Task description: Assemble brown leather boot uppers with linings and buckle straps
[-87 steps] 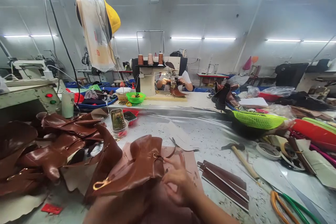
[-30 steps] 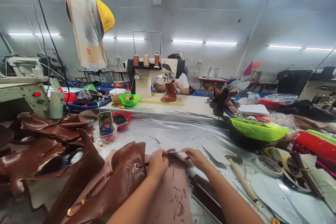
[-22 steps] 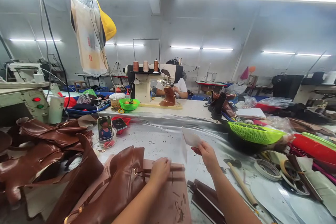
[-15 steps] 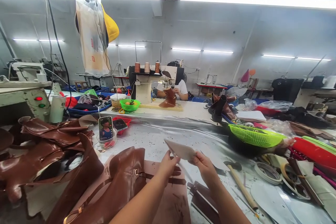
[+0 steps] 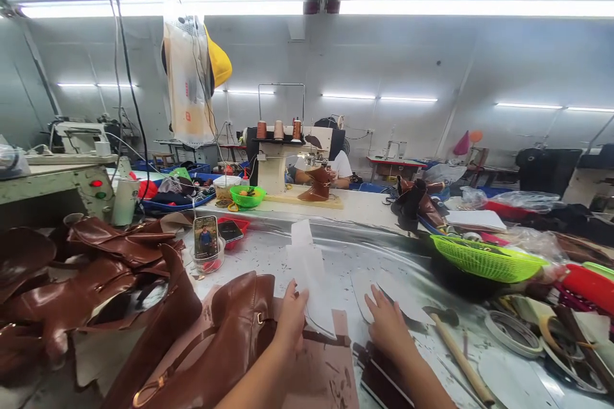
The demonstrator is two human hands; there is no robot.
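My left hand (image 5: 291, 316) pinches the left edge of a long white cut piece (image 5: 309, 268), which looks like thin lining or paper. That piece stands over the table in front of me, with a narrower tab at its far end. My right hand (image 5: 389, 319) has its fingers spread and holds nothing. Its fingertips reach over flat white pieces (image 5: 405, 297) on the table; whether they touch is unclear. Left of my left forearm lies a brown leather boot upper (image 5: 240, 316) with a buckled strap, on a pinkish board (image 5: 326, 370). Dark brown strips (image 5: 381, 380) lie under my right wrist.
Brown boot uppers (image 5: 91, 268) pile up at left. A phone (image 5: 206, 236) leans in a clear tub. A hammer (image 5: 460, 358), tape rolls (image 5: 513, 332) and a green basket (image 5: 487, 259) lie at right. Beyond, a person (image 5: 340, 169) works at a sewing machine (image 5: 271, 166).
My right hand has let go of the pale piece and moved down and right, its fingers spreading. The white piece by my left hand now stretches out lengthwise. The view has shifted slightly left and up.
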